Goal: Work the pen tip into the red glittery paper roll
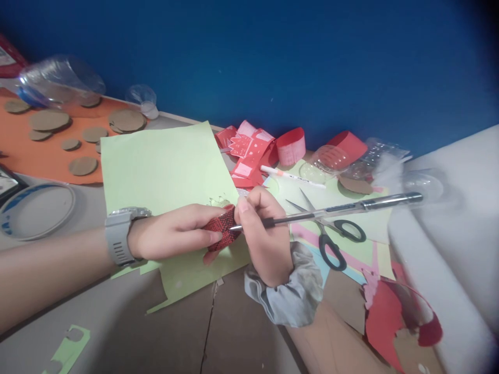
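- Left hand (175,234) grips one small red-and-black patterned piece (223,222), center frame.
- Right hand (267,241) pinches one clear-barreled black pen (331,211), tip at the piece.
- One pair of black-handled metal scissors (322,223), right of center.

No text or number is legible anywhere.

head-worn view, facing down at hands (220,236)

A pale grey watch (120,241) with a slotted strap is worn on the left wrist (137,238); the right wrist (281,271) is ringed by a gathered, grey-blue fabric scrunchie (298,296).
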The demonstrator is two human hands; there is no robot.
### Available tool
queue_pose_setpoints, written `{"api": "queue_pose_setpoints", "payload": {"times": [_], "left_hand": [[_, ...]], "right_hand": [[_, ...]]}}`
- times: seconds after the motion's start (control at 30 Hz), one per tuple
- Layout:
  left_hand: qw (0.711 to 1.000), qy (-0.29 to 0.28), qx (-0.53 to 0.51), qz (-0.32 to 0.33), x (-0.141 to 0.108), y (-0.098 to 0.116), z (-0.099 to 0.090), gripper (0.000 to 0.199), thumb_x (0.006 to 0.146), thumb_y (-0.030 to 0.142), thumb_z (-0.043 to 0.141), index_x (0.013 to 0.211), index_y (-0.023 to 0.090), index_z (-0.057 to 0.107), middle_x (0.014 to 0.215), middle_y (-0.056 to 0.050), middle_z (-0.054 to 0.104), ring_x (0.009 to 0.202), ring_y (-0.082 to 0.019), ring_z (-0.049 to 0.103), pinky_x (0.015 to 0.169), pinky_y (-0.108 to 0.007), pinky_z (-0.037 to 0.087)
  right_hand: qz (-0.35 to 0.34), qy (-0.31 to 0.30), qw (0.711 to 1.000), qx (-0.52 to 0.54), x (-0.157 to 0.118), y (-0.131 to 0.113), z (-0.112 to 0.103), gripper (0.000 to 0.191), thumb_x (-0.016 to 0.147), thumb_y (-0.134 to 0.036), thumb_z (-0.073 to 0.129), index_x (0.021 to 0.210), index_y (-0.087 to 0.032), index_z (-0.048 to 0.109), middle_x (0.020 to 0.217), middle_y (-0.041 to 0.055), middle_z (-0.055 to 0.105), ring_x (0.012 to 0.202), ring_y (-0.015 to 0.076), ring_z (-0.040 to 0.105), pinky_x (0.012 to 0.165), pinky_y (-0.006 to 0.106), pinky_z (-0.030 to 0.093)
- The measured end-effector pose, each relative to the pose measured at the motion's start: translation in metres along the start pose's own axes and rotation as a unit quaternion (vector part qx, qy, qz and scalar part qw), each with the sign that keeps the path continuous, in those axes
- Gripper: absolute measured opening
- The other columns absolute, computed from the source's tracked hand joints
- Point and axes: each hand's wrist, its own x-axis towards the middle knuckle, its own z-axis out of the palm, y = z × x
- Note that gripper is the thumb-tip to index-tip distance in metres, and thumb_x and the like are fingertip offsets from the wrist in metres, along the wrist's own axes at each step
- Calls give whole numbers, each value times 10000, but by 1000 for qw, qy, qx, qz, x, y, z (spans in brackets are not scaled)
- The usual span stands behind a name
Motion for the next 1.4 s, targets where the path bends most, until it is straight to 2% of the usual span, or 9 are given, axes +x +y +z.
{"api": "queue_pose_setpoints", "payload": {"times": [0.4, 0.9, 1.07, 1.27, 1.4], "left_hand": [[1000, 1, 3, -2, 0, 1, 0, 190, 981, 199, 395, 987, 135, 574, 754, -24, 617, 693, -171, 552, 725, -251, 453], [998, 7, -59, -19, 0, 0, 1, 258, 986, 239, 339, 967, 136, 575, 750, -48, 608, 755, -204, 571, 757, -279, 459], [999, 7, -42, -23, 1, 1, 1, 219, 981, 228, 367, 967, 142, 567, 754, -41, 619, 720, -190, 571, 738, -270, 463], [1000, 5, -19, -8, 0, 1, 0, 227, 984, 233, 382, 848, 142, 541, 745, -39, 607, 713, -181, 557, 717, -262, 458], [1000, 2, -9, -2, 0, 0, 0, 232, 984, 234, 391, 835, 143, 544, 755, -41, 605, 718, -181, 555, 732, -268, 461]], "right_hand": [[5, 7, 1000, 2, 0, -1, 0, 330, 910, -229, 477, 621, -217, 319, 580, -57, 294, 520, 89, 314, 496, 254, 269], [8, 14, 1000, -11, -1, -1, -1, 316, 913, -230, 476, 618, -215, 365, 566, -60, 319, 492, 87, 307, 484, 265, 264], [13, 13, 1000, -12, -1, -1, -1, 311, 913, -231, 484, 623, -213, 373, 566, -64, 319, 488, 83, 296, 486, 264, 267], [11, 12, 1000, -13, -1, 0, -1, 307, 918, -236, 477, 626, -212, 385, 574, -56, 337, 507, 91, 322, 490, 263, 269], [13, 13, 1000, -10, -1, 1, -1, 300, 911, -229, 482, 627, -214, 387, 567, -58, 335, 498, 90, 317, 481, 260, 267]]}}
